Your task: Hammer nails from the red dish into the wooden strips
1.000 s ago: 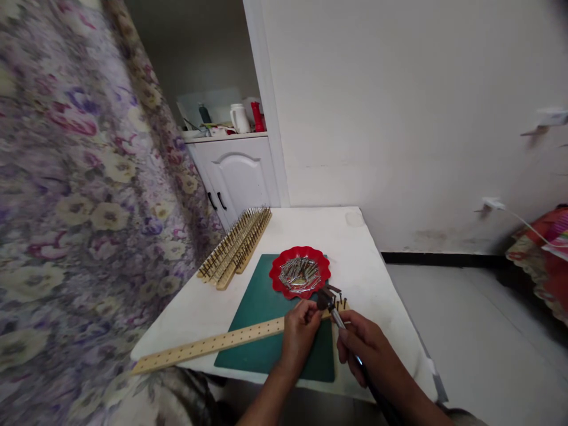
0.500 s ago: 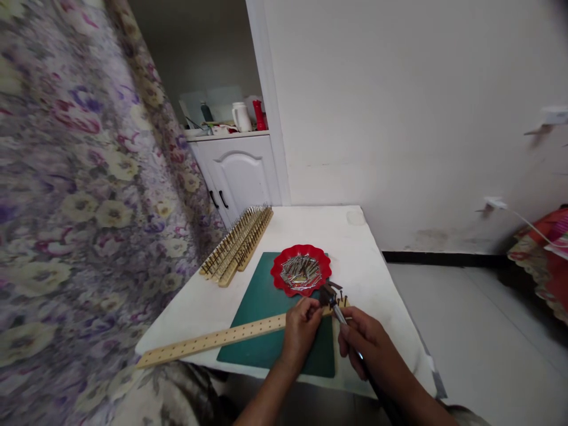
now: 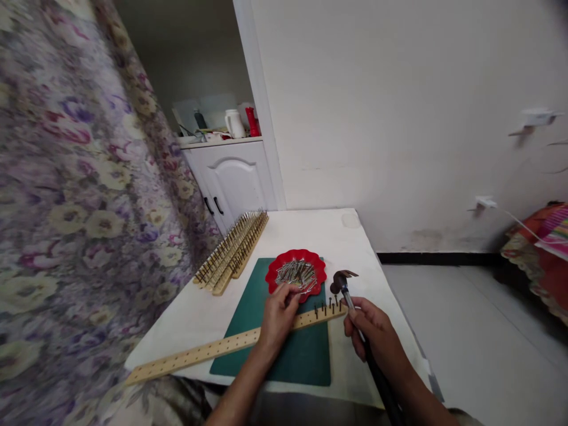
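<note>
Gripping claw hammer [image 3: 342, 284] with right hand [image 3: 376, 331]; cannot tell for left hand [image 3: 277, 313] at red dish [image 3: 273, 275]. Nailed: right end of wooden strip [image 3: 222, 346]; apparently remaining: stretch leftward. Full-looking: far-left nail boards [image 3: 232, 267].

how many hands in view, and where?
2. The left hand is at the near edge of the red dish of nails, its wrist above the wooden strip; the right hand grips the hammer. No sign of others hidden.
</note>
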`<action>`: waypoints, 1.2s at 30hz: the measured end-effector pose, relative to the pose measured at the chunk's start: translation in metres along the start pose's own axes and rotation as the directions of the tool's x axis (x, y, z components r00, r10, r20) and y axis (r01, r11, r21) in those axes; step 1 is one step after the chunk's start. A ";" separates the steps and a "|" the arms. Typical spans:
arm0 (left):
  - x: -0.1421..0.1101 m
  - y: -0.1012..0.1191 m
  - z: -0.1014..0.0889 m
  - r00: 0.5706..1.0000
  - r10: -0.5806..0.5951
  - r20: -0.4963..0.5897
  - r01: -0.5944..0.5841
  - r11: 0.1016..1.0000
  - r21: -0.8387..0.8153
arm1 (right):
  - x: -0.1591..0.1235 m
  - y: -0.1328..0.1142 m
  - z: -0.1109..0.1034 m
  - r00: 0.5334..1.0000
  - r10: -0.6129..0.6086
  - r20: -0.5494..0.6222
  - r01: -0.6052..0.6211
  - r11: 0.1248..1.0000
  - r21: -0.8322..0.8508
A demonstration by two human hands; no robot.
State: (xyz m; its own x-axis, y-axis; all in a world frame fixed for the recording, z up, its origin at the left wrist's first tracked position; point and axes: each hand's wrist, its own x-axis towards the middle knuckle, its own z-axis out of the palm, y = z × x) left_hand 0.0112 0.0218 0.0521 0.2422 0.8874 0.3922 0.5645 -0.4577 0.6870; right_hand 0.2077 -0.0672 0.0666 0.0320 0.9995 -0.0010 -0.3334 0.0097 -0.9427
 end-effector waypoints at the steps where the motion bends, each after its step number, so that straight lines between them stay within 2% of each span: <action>1: 0.013 -0.001 0.000 0.999 0.022 0.025 -0.023 0.999 0.047 | 0.000 0.000 0.000 1.000 0.004 -0.002 -0.004 1.000 0.000; 3: 0.041 -0.003 0.004 0.994 0.027 0.102 -0.046 0.982 0.183 | 0.001 0.001 0.001 1.000 0.012 -0.001 -0.012 1.000 -0.006; 5: 0.065 -0.006 0.015 0.983 -0.044 0.178 -0.022 0.936 0.352 | 0.002 0.002 0.002 1.000 0.016 0.006 -0.016 1.000 -0.011; 7: 0.083 -0.011 0.027 0.977 -0.073 0.202 -0.014 0.918 0.396 | 0.002 0.003 0.002 1.000 0.021 0.014 -0.021 1.000 -0.011; 10: 0.096 -0.017 0.042 0.969 -0.102 0.226 -0.003 0.907 0.422 | 0.003 0.003 0.002 0.999 0.029 0.018 -0.029 1.000 -0.006; 14: 0.096 -0.025 0.051 0.957 -0.152 0.248 0.024 0.892 0.452 | 0.002 0.001 0.002 0.999 0.037 0.010 -0.037 0.999 0.006; 20: 0.095 -0.031 0.052 0.949 -0.225 0.220 0.089 0.862 0.498 | 0.002 0.001 0.003 0.999 0.033 0.025 -0.033 0.999 -0.003; 25: 0.091 -0.027 0.048 0.959 -0.207 0.194 0.093 0.876 0.472 | 0.002 0.002 0.004 0.999 0.039 0.029 -0.039 0.999 0.002; 33: 0.075 -0.019 0.022 0.990 -0.092 0.110 0.053 0.949 0.311 | 0.003 0.005 0.001 0.999 0.019 0.038 -0.019 1.000 -0.006; 36: 0.058 -0.019 0.009 0.997 -0.076 -0.003 0.075 0.993 0.094 | 0.002 0.005 0.002 0.999 0.016 0.044 -0.016 1.000 -0.004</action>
State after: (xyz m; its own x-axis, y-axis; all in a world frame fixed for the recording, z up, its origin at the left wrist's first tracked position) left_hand 0.0217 0.0825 0.0560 0.1963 0.9193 0.3412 0.6529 -0.3822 0.6540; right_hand 0.2041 -0.0648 0.0624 -0.0150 0.9999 -0.0017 -0.3304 -0.0066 -0.9438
